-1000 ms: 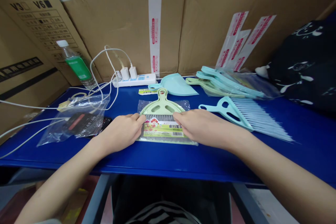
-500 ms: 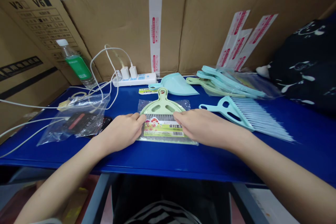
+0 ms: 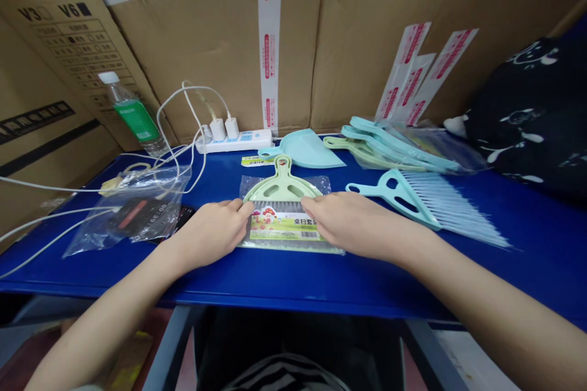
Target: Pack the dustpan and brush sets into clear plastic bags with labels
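A green dustpan and brush set point(image 3: 283, 220) in a clear plastic bag lies flat on the blue table before me, its handle pointing away. A printed card with mushrooms covers part of the grey bristles. My left hand point(image 3: 223, 227) grips the set's left edge, fingers closed and tucked at its side. On the opposite edge, my right hand point(image 3: 346, 220) is closed too, its thumb near the card. To the right lies a loose light-blue brush point(image 3: 417, 201) with pale bristles. Behind the set rests a light-blue dustpan point(image 3: 308, 149), a small card beside it.
Several packaged blue and green pieces point(image 3: 394, 143) are piled at the back right, near a dark patterned bag point(image 3: 527, 116). At left are a power strip point(image 3: 247, 139) with white cables, a bottle point(image 3: 136, 119) and a bagged black device point(image 3: 137, 215). Cardboard point(image 3: 220, 43) walls the back.
Both hands stay on the bagged set's edges in the same hold. The whole view shifts very slightly; nothing on the table has visibly moved.
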`<state>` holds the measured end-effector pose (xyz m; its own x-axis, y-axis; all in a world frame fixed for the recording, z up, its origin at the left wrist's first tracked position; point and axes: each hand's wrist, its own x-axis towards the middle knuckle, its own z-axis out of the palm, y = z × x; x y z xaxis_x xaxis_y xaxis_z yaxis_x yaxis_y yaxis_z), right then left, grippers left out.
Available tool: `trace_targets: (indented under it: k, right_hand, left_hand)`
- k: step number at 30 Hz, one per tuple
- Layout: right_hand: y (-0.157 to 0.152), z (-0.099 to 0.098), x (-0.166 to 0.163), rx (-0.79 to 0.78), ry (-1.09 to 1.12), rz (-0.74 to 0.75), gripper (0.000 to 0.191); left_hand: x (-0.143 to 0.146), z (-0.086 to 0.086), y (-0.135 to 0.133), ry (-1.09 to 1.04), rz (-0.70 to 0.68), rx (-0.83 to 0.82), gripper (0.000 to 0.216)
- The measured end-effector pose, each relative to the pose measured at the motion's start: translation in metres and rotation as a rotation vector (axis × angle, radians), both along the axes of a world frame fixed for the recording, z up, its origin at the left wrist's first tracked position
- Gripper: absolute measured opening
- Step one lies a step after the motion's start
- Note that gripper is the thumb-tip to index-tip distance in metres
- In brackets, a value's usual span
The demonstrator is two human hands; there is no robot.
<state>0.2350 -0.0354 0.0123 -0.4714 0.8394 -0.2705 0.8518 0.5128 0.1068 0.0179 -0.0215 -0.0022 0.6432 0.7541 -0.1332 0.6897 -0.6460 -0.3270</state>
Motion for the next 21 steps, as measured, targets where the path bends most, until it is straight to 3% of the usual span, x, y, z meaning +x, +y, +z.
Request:
trace_targets:
  k: [21]
  right_hand:
    - [-0.001,0.0006,0.0006,0.015,0.011,-0.003,0.032]
  left_hand:
    - [0.0012,0.0013,-0.0011,-0.034,0.019,-0.009,0.022]
